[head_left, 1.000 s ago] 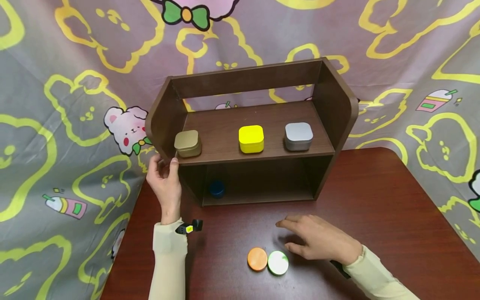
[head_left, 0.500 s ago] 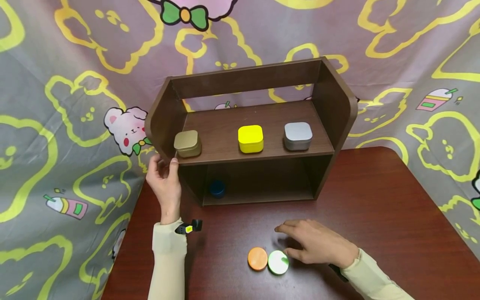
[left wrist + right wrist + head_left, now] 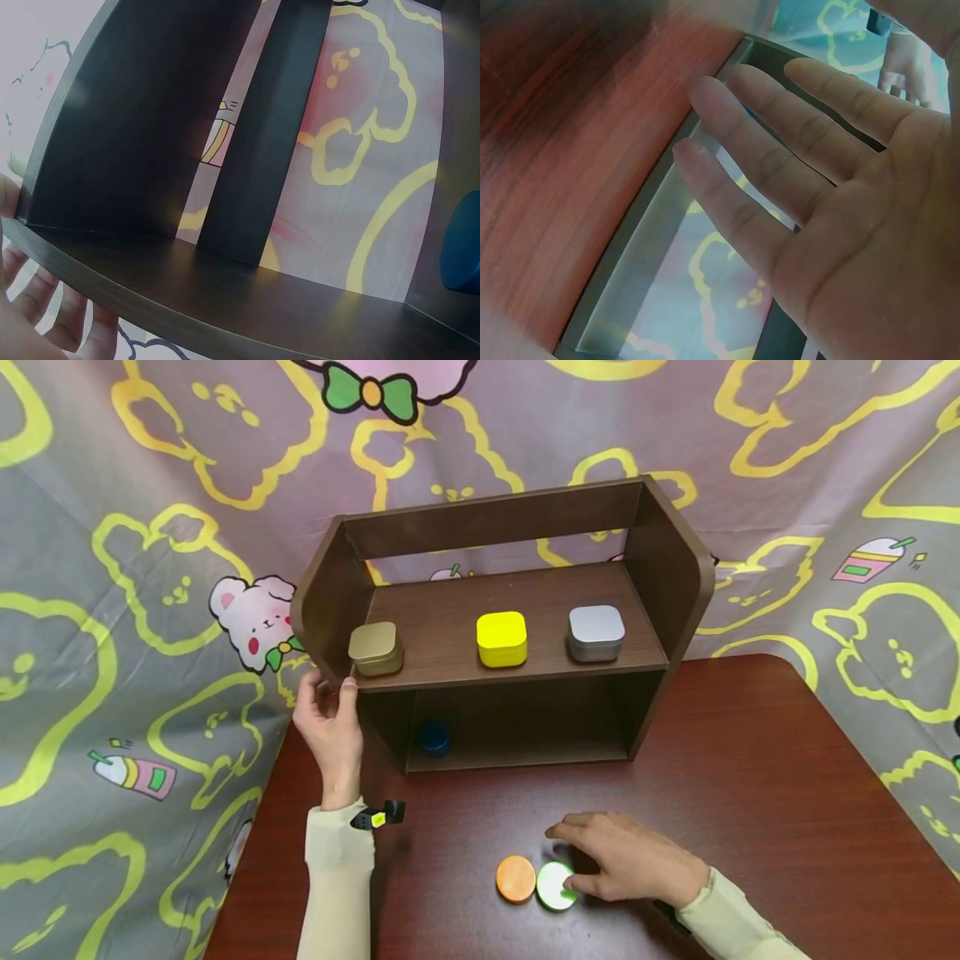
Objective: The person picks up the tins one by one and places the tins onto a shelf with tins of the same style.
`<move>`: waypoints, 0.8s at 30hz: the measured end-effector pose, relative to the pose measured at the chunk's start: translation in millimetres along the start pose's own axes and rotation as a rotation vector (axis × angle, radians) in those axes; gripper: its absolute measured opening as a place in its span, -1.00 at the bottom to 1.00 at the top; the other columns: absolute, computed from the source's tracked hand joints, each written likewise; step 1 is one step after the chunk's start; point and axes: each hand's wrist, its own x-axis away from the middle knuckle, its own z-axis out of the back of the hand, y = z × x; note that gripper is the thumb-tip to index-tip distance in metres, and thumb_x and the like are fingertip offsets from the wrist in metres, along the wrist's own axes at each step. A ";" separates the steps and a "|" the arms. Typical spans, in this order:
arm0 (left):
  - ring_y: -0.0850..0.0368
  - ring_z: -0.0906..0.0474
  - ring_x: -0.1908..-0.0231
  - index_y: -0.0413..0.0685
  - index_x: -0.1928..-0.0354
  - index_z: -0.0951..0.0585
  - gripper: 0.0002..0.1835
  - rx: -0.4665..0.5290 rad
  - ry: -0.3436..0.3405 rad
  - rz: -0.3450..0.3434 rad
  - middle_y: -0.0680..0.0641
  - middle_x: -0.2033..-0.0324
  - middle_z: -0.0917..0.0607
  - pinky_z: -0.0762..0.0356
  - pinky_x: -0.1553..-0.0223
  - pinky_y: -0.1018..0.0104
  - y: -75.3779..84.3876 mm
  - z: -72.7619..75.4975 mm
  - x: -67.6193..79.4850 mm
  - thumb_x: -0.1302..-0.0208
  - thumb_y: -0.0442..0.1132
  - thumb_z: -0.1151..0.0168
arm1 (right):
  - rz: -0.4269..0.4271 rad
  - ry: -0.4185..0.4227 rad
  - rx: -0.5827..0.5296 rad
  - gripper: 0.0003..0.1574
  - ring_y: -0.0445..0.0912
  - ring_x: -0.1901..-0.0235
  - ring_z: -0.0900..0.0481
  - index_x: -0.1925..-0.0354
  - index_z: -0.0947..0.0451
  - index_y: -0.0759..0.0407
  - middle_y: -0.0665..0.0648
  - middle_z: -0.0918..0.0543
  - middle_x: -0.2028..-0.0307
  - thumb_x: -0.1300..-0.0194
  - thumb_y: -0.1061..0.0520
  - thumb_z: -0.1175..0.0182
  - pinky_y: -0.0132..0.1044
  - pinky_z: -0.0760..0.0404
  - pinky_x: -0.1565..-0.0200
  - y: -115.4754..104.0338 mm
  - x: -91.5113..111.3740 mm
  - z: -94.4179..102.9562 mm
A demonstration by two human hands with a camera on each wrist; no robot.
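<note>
My left hand (image 3: pixel 332 731) grips the left side panel of a dark brown wooden shelf (image 3: pixel 480 581); in the left wrist view its fingers (image 3: pixel 69 315) curl round the panel's edge. Low over the table hangs my right hand (image 3: pixel 630 860), fingers spread and nearly straight. Its thumb overlaps the right part of a round white disc with a green rim (image 3: pixel 552 885). An orange disc (image 3: pixel 516 878) lies just left of that one. The right wrist view shows the palm (image 3: pixel 877 247) with nothing in it.
On the upper shelf stand a gold tin (image 3: pixel 377 650), a yellow tin (image 3: pixel 502 639) and a silver tin (image 3: pixel 596 633). A round blue thing (image 3: pixel 435 738) sits at the left of the lower compartment. A patterned curtain (image 3: pixel 180 610) hangs round the reddish-brown table (image 3: pixel 750 777).
My right hand has moved a little toward me and to the left, bringing its thumb over the white and green disc. The left hand keeps its grip on the shelf.
</note>
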 end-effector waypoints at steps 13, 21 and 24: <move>0.18 -0.57 0.21 -0.32 0.02 -0.66 -0.76 0.001 0.012 0.007 0.16 0.25 -0.66 -0.55 0.10 0.40 -0.6 -2.2 -0.4 -0.28 -0.41 -0.31 | -0.020 -0.064 -0.026 -0.22 -0.21 0.06 -0.70 -0.18 -0.63 0.08 -0.05 -0.74 -0.01 -0.05 -0.19 -0.56 -0.20 -0.69 0.04 -0.3 -2.9 -15.1; 0.17 -0.56 0.19 -0.20 0.03 -0.68 -0.79 -0.006 -0.001 -0.005 0.18 0.24 -0.66 -0.55 0.08 0.37 -1.8 0.3 -0.1 -0.31 -0.37 -0.30 | -0.059 -0.102 -0.024 -0.19 -0.23 0.05 -0.68 -0.19 -0.63 0.02 -0.10 -0.73 -0.02 0.01 -0.20 -0.58 -0.14 -0.68 0.00 -2.3 -4.8 -23.7; 0.17 -0.57 0.19 -0.16 0.03 -0.69 -0.79 -0.002 -0.002 -0.006 0.17 0.24 -0.66 -0.55 0.08 0.37 -3.0 0.6 -0.6 -0.31 -0.37 -0.30 | -0.050 -0.100 -0.027 -0.19 -0.25 0.07 -0.67 -0.17 -0.63 0.01 -0.12 -0.73 0.00 0.04 -0.19 -0.60 -0.17 -0.68 0.01 -2.0 -4.9 -27.6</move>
